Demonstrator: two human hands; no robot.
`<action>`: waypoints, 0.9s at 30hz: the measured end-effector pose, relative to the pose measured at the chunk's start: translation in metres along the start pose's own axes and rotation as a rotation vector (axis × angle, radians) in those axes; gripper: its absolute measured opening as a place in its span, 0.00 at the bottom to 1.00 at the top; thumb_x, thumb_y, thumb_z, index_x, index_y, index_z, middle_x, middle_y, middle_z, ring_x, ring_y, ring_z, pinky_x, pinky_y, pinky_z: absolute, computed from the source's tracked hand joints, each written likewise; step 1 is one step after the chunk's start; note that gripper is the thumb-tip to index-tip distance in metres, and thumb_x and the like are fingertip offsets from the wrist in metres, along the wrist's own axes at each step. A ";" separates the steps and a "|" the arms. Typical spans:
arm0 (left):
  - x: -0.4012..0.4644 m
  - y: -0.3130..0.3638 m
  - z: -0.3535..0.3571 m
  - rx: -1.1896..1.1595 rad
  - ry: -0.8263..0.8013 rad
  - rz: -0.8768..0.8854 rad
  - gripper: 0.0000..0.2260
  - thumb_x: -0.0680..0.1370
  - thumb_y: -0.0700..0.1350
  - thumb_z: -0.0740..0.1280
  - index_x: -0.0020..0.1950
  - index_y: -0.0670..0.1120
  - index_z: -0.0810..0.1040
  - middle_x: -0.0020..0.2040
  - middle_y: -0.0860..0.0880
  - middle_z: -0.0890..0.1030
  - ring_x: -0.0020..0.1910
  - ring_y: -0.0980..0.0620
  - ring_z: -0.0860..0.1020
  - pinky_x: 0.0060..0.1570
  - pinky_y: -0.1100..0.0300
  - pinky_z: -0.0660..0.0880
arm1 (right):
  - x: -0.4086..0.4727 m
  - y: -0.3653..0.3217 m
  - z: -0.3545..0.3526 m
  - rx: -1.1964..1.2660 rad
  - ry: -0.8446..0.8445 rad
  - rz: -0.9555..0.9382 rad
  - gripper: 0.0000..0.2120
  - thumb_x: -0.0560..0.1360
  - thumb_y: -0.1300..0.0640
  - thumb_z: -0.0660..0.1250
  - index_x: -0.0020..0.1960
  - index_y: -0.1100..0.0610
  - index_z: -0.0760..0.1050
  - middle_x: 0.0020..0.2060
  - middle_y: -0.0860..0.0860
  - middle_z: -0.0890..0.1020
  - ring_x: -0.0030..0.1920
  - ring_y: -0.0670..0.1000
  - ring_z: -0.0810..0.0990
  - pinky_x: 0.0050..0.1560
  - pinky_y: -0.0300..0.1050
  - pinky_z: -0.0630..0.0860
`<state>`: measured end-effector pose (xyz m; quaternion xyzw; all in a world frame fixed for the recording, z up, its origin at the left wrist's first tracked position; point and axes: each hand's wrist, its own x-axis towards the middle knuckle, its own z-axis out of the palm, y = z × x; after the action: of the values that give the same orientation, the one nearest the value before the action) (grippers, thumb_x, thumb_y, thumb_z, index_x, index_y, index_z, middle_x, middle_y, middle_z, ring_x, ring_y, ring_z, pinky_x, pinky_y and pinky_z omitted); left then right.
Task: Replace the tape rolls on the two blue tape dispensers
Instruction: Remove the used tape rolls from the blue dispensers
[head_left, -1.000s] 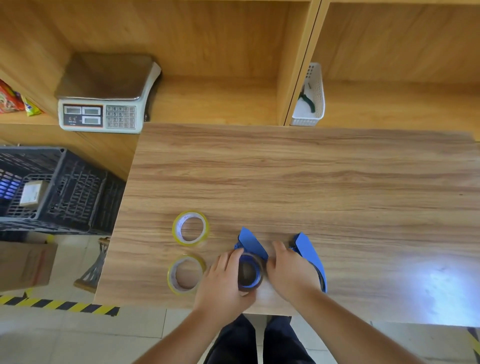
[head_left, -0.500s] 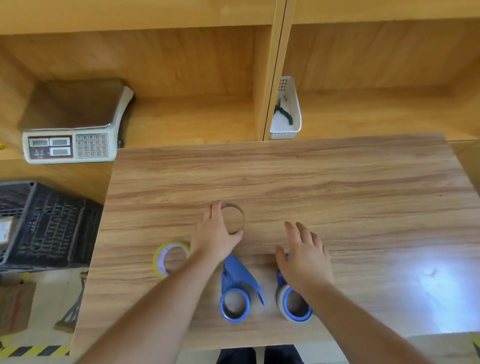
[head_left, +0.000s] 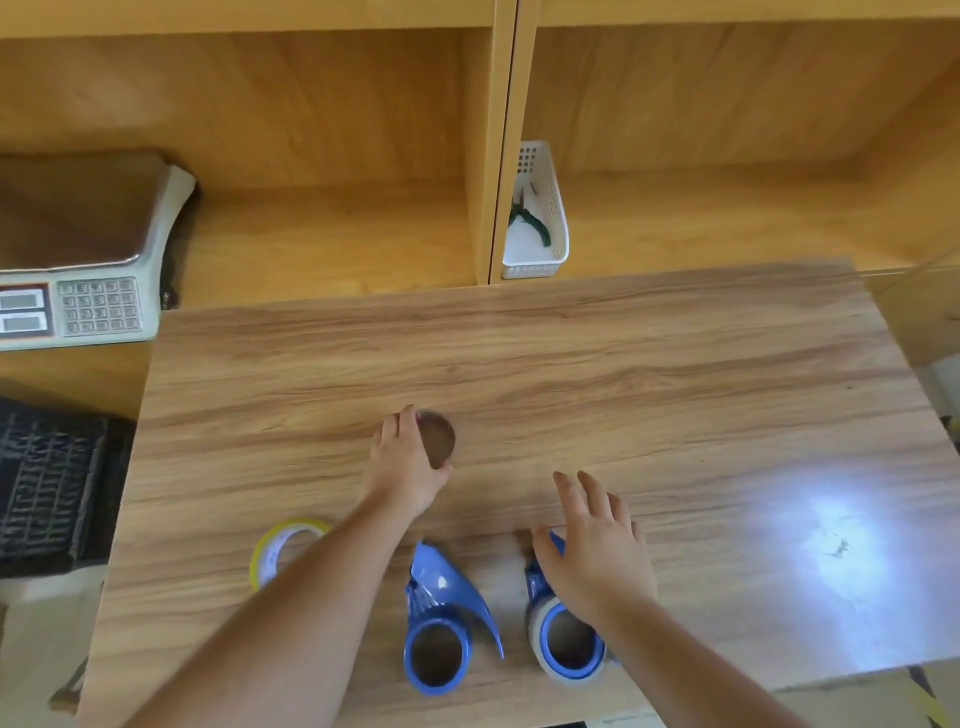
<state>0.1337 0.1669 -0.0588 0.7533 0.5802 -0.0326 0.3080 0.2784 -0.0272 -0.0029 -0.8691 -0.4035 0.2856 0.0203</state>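
Blue tape dispensers at near table edge: left dispenser (head_left: 439, 631) with bare hub, right dispenser (head_left: 566, 634) with roll fitted. Right hand (head_left: 597, 551) laid on right dispenser, fingers spread, nothing gripped. Yellow-edged tape roll (head_left: 280, 545) near left, partly hidden by forearm. Farther, left hand (head_left: 410, 467) curled round spent core (head_left: 436, 436) on table (head_left: 675, 364). Core best released well clear; yellow-edged roll then to be pressed squarely onto bare hub.

left forearm (head_left: 291, 613) hides half of yellow tape roll (head_left: 278, 545); scale (head_left: 78, 260) cropped.
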 end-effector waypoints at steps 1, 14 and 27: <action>0.001 -0.001 0.001 -0.002 -0.003 -0.003 0.43 0.70 0.52 0.79 0.79 0.46 0.60 0.72 0.44 0.69 0.70 0.40 0.69 0.68 0.46 0.71 | 0.000 0.001 0.000 -0.001 -0.002 -0.002 0.33 0.78 0.37 0.55 0.80 0.42 0.52 0.81 0.48 0.58 0.77 0.57 0.60 0.74 0.56 0.65; -0.121 0.024 0.025 -0.092 -0.008 0.224 0.44 0.71 0.58 0.75 0.81 0.52 0.55 0.80 0.51 0.56 0.79 0.50 0.58 0.78 0.52 0.61 | -0.033 0.045 0.004 0.062 -0.129 -0.042 0.33 0.80 0.40 0.57 0.81 0.47 0.52 0.76 0.47 0.66 0.75 0.52 0.64 0.70 0.50 0.70; -0.229 0.066 0.111 0.075 -0.168 0.133 0.49 0.73 0.61 0.73 0.82 0.43 0.48 0.80 0.48 0.56 0.80 0.49 0.57 0.77 0.58 0.59 | -0.069 0.087 0.023 0.131 -0.258 -0.013 0.19 0.81 0.46 0.57 0.70 0.46 0.68 0.60 0.48 0.81 0.58 0.53 0.79 0.51 0.52 0.80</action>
<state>0.1528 -0.0932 -0.0272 0.7958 0.4992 -0.0967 0.3289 0.2917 -0.1393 -0.0117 -0.8194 -0.3887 0.4205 0.0267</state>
